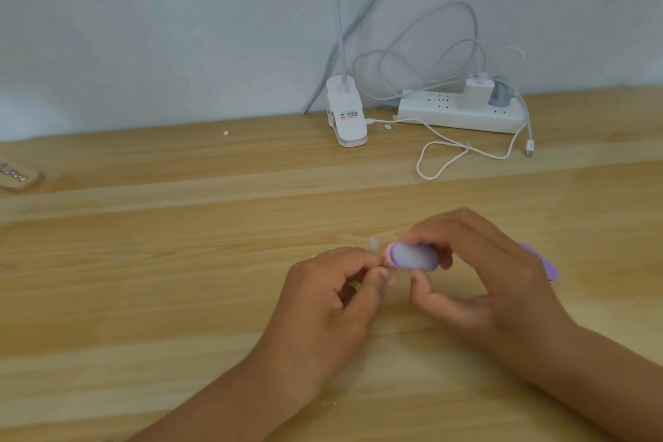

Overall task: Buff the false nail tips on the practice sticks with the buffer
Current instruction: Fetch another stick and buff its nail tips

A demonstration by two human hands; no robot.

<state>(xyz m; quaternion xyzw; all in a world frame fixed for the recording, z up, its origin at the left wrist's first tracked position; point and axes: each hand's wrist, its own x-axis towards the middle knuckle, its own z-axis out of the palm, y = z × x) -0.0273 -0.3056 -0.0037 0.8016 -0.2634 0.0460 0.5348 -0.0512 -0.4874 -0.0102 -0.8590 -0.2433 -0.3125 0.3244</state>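
My right hand [477, 269] grips a purple buffer [522, 258] with a pink edge; its rounded front end shows between my thumb and fingers and its far end sticks out behind the hand at the right. My left hand [333, 301] pinches something small between thumb and forefinger right at the buffer's pink tip; the pinched thing is hidden by the fingers. A small clear nail tip [373, 243] lies on the wooden table [143, 280] just beyond the hands.
A white clip-on lamp base [346, 117] stands at the back, next to a white power strip [462, 111] with plugs and loose white cables [445, 158]. A wooden holder [18, 176] lies at the far left edge. Small white bits lie near the wall.
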